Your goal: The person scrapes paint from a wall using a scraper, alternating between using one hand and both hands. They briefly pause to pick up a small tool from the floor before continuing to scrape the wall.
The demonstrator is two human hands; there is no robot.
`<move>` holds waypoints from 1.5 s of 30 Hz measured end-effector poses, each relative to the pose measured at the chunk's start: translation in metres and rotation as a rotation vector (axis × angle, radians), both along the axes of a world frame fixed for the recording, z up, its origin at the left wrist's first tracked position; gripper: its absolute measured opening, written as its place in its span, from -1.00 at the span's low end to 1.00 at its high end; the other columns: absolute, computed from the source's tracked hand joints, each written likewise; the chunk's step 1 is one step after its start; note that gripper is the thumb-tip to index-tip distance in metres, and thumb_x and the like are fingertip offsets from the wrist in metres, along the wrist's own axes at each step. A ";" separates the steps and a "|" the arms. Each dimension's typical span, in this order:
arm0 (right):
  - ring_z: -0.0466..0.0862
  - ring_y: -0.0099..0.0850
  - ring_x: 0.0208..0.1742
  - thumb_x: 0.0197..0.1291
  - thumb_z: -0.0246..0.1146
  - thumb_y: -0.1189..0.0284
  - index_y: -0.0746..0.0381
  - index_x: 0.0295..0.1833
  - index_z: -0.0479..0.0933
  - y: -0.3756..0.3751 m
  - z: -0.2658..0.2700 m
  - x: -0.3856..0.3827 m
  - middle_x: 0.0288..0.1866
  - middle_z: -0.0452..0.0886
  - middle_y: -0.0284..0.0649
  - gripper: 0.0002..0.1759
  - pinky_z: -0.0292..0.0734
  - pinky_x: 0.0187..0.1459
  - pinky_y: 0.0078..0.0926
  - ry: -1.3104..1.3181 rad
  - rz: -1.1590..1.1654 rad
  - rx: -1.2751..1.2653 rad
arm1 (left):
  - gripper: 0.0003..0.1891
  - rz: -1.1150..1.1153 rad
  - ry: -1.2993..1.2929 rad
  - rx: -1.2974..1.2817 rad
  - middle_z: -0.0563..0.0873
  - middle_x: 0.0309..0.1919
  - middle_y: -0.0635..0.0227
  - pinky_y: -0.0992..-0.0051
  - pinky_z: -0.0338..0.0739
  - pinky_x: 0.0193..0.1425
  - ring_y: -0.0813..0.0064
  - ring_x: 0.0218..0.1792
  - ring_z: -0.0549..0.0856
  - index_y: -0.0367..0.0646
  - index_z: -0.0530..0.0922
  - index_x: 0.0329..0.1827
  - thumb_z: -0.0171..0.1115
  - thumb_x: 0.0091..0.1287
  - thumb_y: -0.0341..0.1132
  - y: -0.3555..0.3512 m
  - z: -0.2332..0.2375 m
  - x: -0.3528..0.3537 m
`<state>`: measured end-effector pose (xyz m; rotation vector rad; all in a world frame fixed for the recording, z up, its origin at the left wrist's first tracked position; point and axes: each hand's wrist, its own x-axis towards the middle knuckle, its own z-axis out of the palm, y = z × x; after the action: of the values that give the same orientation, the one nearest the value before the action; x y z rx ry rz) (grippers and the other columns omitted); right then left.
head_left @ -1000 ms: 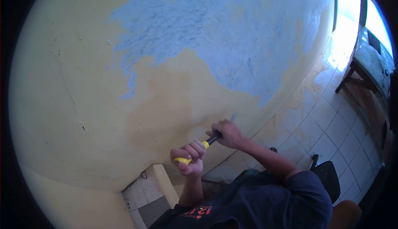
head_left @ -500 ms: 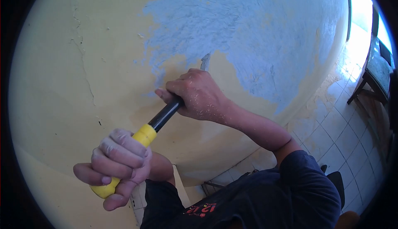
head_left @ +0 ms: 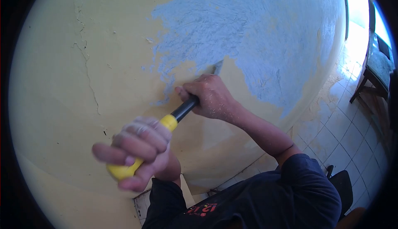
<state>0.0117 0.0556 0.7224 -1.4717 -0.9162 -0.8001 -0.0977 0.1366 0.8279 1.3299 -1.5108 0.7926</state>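
A long-handled scraper runs diagonally in front of the wall, its metal blade against the border between cream paint and the exposed blue patch. My left hand, slightly blurred and whitened with dust, is wrapped round the yellow grip at the lower end. Higher up, my right hand is closed round the black shaft just below the blade, with small flakes stuck to its skin. That hand hides part of the tool.
Thin cracks run down the wall at left. On the right lies a tiled floor with pale debris near the wall's foot. A wooden-legged table or bench stands at far right, and a black chair is behind my right shoulder.
Both hands and the scraper have shifted right in view; my left hand is also higher, while the blade is slightly lower. The wall view has shifted a little too. Both grips are kept.
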 end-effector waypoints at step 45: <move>0.38 0.00 0.28 0.00 0.40 0.25 0.21 -0.37 0.50 -0.115 -0.171 -0.111 0.01 0.42 -0.06 -0.71 0.06 0.46 0.20 0.159 -0.681 -0.268 | -0.23 -0.309 1.934 -0.031 0.57 0.01 0.43 0.39 0.48 0.20 0.52 0.06 0.61 -0.28 0.33 0.33 -0.13 0.42 0.30 -0.060 -0.315 0.013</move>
<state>-0.0994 -0.0590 0.5515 -2.0960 -0.3979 -1.0523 -0.0842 0.0770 0.5126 1.0245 -0.0541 -0.6775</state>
